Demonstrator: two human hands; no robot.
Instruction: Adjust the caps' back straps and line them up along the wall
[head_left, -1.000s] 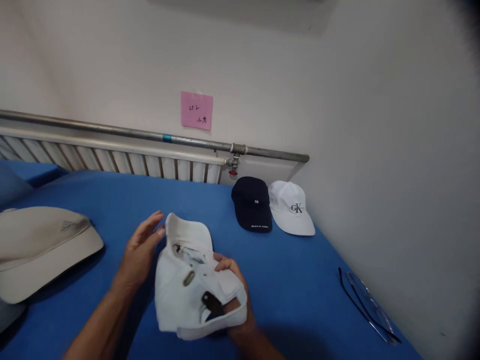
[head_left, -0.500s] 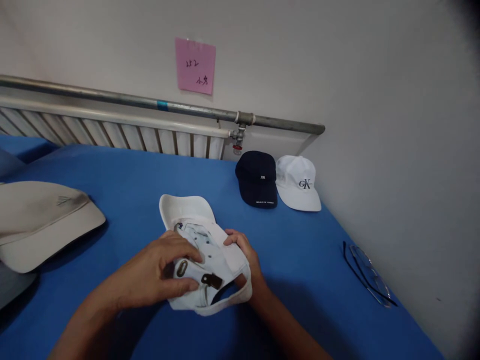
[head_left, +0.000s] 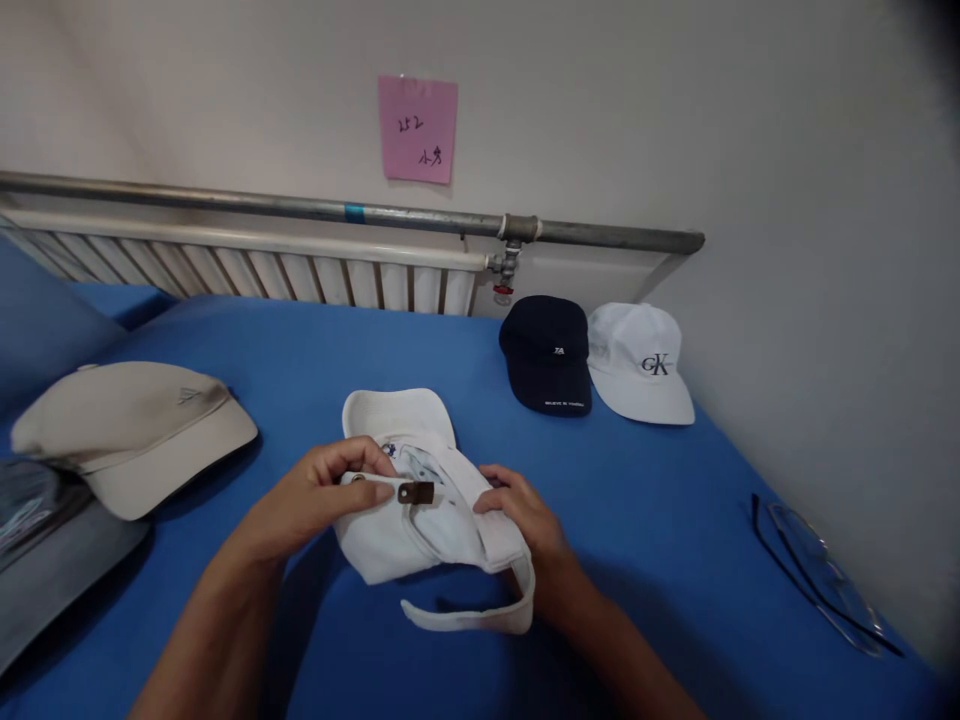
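A white cap [head_left: 397,530] lies upside down on the blue table [head_left: 645,500], its brim pointing away from me. My left hand [head_left: 319,492] pinches the cap's back strap by its dark metal clasp [head_left: 416,491]. My right hand [head_left: 525,510] grips the crown's right side. The loose strap loops out below toward me.
A navy cap [head_left: 547,355] and a white cap with a black logo [head_left: 641,365] sit at the back right by the wall. A beige cap [head_left: 131,430] rests on grey fabric [head_left: 52,560] at the left. Glasses [head_left: 821,575] lie at the right edge. A radiator [head_left: 247,272] lines the wall.
My left hand moved from beside the cap onto it and now pinches the strap near the clasp. The strap has been pulled out into a loop.
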